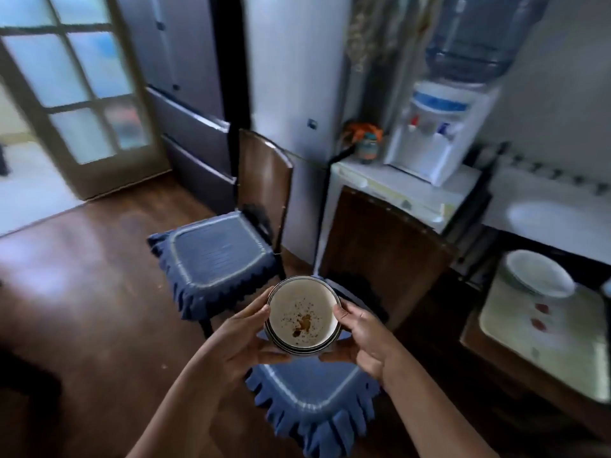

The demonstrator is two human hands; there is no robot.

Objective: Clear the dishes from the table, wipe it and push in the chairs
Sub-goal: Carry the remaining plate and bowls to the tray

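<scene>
1. Gripping opposite rims, the left hand (238,338) and right hand (367,342) hold the stacked bowls (302,314) level at lower centre, presumably keeping brown residue inside.
2. On the desk (545,355) at right edge lie white plates (537,274), uncleared.

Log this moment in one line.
phase: clearing | left hand + right hand: grip stacked bowls | table: white plate on it

A home kitchen-dining room: tall refrigerator (291,77), water dispenser (439,127), cushioned wooden chairs (224,246), and a table (545,342) with a plate (537,272).
</scene>
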